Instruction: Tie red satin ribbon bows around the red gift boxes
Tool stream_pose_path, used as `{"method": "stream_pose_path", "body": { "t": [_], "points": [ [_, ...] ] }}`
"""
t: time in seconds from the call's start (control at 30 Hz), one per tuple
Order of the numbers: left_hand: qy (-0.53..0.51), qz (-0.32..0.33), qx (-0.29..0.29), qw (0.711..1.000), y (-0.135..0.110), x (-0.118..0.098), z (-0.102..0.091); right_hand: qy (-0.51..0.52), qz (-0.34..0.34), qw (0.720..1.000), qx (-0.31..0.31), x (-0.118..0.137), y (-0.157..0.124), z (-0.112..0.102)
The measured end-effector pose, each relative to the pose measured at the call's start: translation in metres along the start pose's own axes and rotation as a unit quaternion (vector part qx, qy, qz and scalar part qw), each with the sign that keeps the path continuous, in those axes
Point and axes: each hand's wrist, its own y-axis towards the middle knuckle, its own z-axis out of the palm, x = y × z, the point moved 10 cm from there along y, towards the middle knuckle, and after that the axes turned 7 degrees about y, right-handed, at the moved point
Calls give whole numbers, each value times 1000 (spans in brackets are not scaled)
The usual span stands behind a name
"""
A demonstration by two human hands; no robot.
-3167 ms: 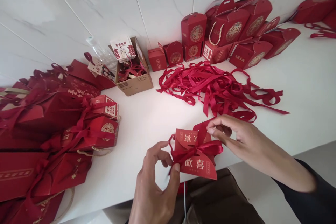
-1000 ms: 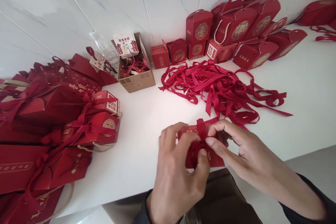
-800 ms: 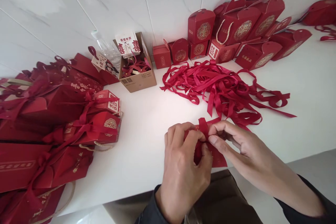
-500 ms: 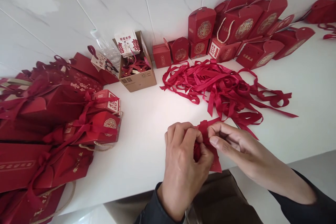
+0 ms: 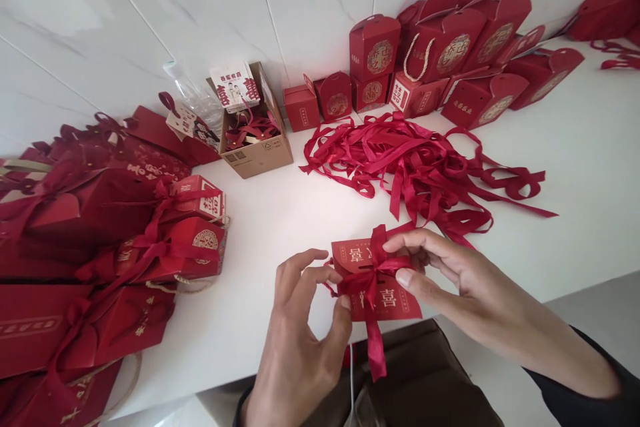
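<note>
A red gift box (image 5: pixel 400 307) with gold Chinese characters is in front of me at the table's near edge. A red ribbon bow (image 5: pixel 367 278) is tied across its top, one tail hanging down toward me. My right hand (image 5: pixel 425 267) pinches the bow's right loop between thumb and fingers, its other fingers curled by the box's right side. On the left, my left hand (image 5: pixel 313 307) is curved with thumb and fingers apart, the tips close to the bow's left loop. A twisted red cord (image 5: pixel 330 290) shows at the box's left edge, inside that curve.
Loose red ribbons (image 5: pixel 400 160) lie in a tangled heap beyond my hands. A cardboard box (image 5: pixel 260 157) holding tags stands by the wall. Bow-tied red boxes (image 5: pixel 120 213) crowd the left; more red boxes (image 5: pixel 470 47) line the back right.
My left hand has come off the knot and moved left, its fingers opening. The box top and finished-looking bow now show, and my right hand has shifted onto the right loop.
</note>
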Motion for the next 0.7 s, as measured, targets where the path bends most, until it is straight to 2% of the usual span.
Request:
{"method": "stream_pose_path", "body": {
  "t": [0.3, 0.5, 0.7],
  "points": [
    [-70, -47, -29, 996, 7, 3, -6, -18, -2, 1000, -15, -1, 0, -5],
    [-14, 23, -3, 1000, 9, -16, 8, -8, -24, 1000, -16, 0, 0, -4],
    [-84, -45, -43, 995, 11, 5, 8, -24, -39, 999, -27, 4, 1, -7]
  ]
}}
